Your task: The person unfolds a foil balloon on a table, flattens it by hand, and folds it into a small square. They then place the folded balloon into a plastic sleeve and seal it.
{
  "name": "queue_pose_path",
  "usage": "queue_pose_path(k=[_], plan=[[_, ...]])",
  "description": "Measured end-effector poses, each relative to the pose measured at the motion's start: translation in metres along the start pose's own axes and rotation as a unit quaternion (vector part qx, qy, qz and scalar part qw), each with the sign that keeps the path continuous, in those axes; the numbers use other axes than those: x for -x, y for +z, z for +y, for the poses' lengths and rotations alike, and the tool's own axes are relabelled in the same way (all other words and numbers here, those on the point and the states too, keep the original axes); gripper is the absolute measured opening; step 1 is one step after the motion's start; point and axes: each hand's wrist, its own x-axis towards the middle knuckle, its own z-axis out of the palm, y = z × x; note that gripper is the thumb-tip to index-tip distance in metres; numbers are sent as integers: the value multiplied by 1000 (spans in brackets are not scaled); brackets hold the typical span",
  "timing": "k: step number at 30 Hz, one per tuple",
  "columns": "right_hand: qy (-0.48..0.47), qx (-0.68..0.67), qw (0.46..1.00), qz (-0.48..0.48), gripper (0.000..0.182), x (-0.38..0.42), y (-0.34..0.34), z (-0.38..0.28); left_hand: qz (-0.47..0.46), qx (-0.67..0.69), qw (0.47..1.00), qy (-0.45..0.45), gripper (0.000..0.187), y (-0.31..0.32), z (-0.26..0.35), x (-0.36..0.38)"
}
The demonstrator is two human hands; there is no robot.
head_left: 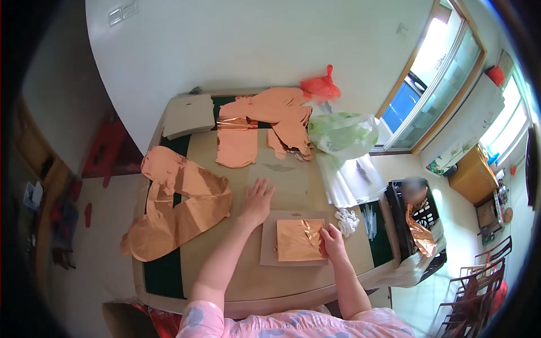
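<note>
Here, the right hand (333, 241) pinches the shiny sheet (296, 242), lying left of this grip over brown card (268, 250). Lining it up seems to need care. The left hand (258, 204), farther off, is open.

Person's attire, seen from above: a pale pink garment (282, 325) patterned with rounded, muted grey-blue patches, its left sleeve (203, 319) and right sleeve (378, 319) of the same printed fabric, with both forearms, the left hand (259, 201) and the right hand (333, 243) bare.
</note>
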Motion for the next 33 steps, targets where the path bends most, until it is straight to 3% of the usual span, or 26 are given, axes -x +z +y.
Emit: queue_pose_path(k=[5, 8, 10, 12, 21, 28, 29, 32, 33], plan=[[-23, 19, 999, 17, 15, 14, -30, 4, -46, -95, 994, 31, 42, -16, 32, 52], [16, 65, 998, -16, 8, 35, -40, -6, -62, -88, 994, 9, 32, -31, 57, 90], [17, 81, 996, -15, 7, 45, -44, -5, 3, -77, 997, 17, 26, -29, 55, 100], [24, 90, 996, -6, 7, 53, -51, -9, 41, -56, 998, 5, 21, -30, 52, 99], [-40, 81, 995, 51, 4, 34, -45, 1, -3, -154, 987, 46, 10, -13, 37, 65], [-111, 141, 983, 46, 10, 10, -37, 17, 15, -91, 995, 31, 11, -27, 34, 64], [-75, 143, 985, 54, 24, 10, -44, 14, 10, -91, 995, 37, 12, -22, 28, 62], [-33, 164, 985, 49, 25, 23, -56, -12, -9, -131, 990, 46, 12, -22, 35, 57], [-58, 175, 982, 50, 17, 23, -58, -12, -14, -153, 987, 48, 11, -23, 40, 55]])
